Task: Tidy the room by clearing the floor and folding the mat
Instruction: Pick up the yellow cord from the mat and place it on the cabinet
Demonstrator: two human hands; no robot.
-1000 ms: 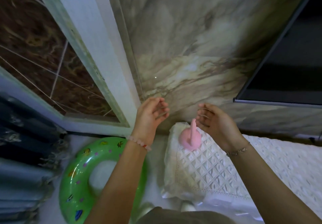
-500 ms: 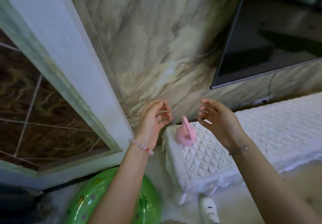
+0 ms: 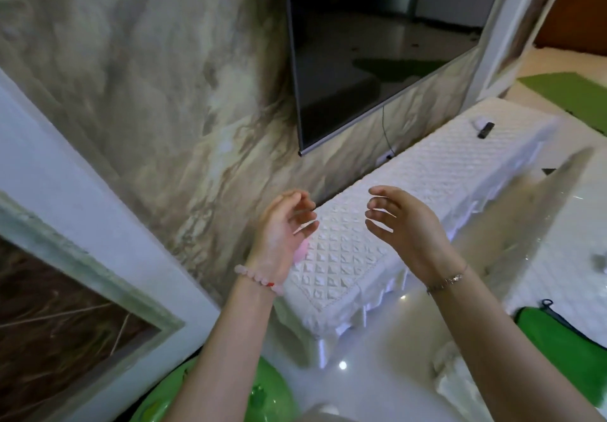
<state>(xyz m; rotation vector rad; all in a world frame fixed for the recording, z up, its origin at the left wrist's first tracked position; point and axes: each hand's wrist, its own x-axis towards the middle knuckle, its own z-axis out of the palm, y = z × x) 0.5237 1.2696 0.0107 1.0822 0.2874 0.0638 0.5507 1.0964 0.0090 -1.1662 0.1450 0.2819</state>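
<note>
My left hand (image 3: 284, 234) and my right hand (image 3: 404, 224) are both raised above the near end of a low cabinet under a white quilted cover (image 3: 423, 188), fingers curled and apart, holding nothing. A pink object (image 3: 301, 250) on the cover peeks out from behind my left palm, mostly hidden. A green mat (image 3: 571, 89) lies on the floor at the far right. A green inflatable ring (image 3: 262, 395) lies on the floor near my left forearm. A green bag-like item (image 3: 565, 339) lies at the lower right.
A dark TV screen (image 3: 377, 47) hangs on the marble wall above the cabinet, with a cable below it. A black remote (image 3: 485, 129) and a small white thing lie at the cabinet's far end. A white door frame (image 3: 82, 198) stands at the left.
The view has swung to the right, bringing the TV, the cabinet's length and the green mat into sight. My hands stay raised and empty; the pink object is now behind my left hand.
</note>
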